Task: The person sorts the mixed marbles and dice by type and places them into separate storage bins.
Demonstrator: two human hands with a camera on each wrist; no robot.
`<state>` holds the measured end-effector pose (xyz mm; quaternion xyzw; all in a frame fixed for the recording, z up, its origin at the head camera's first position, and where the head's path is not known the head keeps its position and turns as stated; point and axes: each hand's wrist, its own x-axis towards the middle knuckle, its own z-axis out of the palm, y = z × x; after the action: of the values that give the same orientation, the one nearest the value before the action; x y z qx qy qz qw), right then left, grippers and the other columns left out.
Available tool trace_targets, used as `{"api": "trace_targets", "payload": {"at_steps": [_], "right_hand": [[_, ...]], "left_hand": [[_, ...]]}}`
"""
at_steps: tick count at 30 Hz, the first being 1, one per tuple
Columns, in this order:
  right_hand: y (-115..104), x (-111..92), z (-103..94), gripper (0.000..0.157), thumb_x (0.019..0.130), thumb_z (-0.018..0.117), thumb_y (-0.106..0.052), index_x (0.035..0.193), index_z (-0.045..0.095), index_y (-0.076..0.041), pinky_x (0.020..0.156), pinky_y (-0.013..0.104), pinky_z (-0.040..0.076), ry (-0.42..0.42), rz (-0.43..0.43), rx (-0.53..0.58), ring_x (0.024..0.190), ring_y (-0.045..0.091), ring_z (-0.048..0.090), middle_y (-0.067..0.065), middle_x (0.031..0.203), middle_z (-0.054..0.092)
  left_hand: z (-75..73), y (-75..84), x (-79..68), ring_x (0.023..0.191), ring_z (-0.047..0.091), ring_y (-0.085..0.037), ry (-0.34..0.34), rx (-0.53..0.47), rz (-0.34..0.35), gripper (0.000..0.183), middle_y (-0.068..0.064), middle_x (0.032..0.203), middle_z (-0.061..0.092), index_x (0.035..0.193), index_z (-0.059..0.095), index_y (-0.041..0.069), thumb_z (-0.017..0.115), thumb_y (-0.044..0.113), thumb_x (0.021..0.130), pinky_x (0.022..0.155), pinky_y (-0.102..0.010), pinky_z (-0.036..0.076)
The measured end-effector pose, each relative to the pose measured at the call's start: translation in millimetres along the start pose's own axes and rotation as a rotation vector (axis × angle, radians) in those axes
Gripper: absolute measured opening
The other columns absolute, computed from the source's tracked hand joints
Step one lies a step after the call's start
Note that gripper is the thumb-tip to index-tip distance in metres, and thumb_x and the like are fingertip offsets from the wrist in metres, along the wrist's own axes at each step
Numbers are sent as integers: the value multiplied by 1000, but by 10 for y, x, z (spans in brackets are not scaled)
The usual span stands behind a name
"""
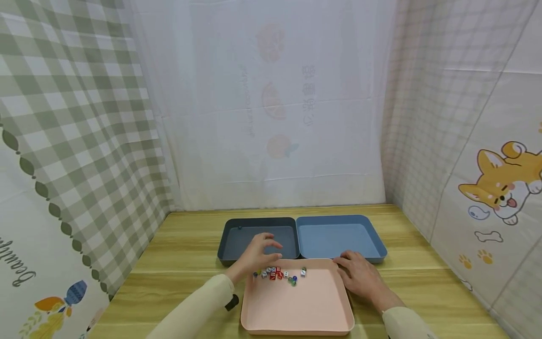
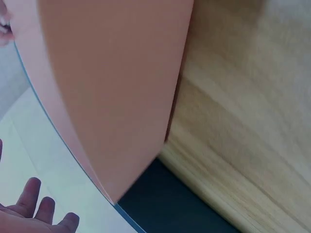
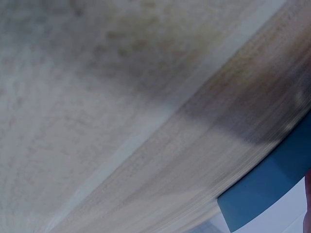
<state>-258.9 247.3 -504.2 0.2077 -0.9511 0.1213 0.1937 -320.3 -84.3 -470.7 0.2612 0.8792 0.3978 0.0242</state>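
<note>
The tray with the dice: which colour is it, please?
The tray is pale pink, close to peach; it shows best in the head view.

Green-checked cloth [image 1: 93,108] hangs left, dog-printed cloth [image 1: 478,127] (paw prints too) right.

Ok, from here I'm seeing a peach tray [image 1: 296,306], charcoal tray [image 1: 241,242], blue tray [image 1: 334,235], red and white dice [image 1: 273,277], plus green-and-white checked cloth [image 1: 93,99].

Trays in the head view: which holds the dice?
The pink tray, nearest the camera: red and white dice lie near its far edge; the dark tray and blue tray show none.
</note>
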Motion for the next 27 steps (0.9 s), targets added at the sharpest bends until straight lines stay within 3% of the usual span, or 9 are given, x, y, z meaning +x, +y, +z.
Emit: {"api": "trace_targets", "payload": {"at_steps": [9, 12, 17, 22, 27], "right_hand": [[16, 7, 13, 25, 89, 72, -13, 114, 73, -13, 81, 45, 52, 5, -10, -9, 99, 27, 58, 5, 107, 61], [15, 6, 12, 25, 89, 72, -13, 114, 73, -12, 81, 45, 52, 5, -11, -7, 98, 27, 58, 5, 106, 61], [14, 1, 5, 25, 88, 72, -13, 113, 74, -12, 81, 45, 52, 0, -6, -3, 98, 27, 57, 5, 106, 61], [9, -2, 4, 25, 88, 72, -13, 113, 74, -12, 82, 45, 52, -4, 7, 3, 99, 27, 57, 4, 107, 61], [9, 2, 2, 25, 88, 72, -13, 113, 74, -13, 82, 45, 52, 2, 2, 1, 99, 27, 58, 4, 107, 61]], "left_hand": [[133, 151, -7, 139, 33, -31, -92, 150, 67, 13, -9, 143, 47, 103, 78, 23, 73, 22, 91, 110, -56, 30], [193, 186, 4, 139, 33, -28, -139, 246, 96, 11, -8, 143, 48, 101, 77, 26, 74, 26, 91, 112, -54, 27], [306, 185, 20, 137, 37, -28, -205, 424, 205, 8, -10, 141, 52, 98, 76, 28, 74, 30, 90, 112, -52, 28], [404, 123, 39, 136, 41, -26, -205, 562, 273, 6, -7, 136, 55, 93, 75, 33, 77, 33, 88, 113, -55, 27], [470, 63, 66, 138, 37, -26, -204, 588, 273, 7, -5, 137, 55, 92, 76, 34, 78, 34, 85, 114, -60, 21]]}}
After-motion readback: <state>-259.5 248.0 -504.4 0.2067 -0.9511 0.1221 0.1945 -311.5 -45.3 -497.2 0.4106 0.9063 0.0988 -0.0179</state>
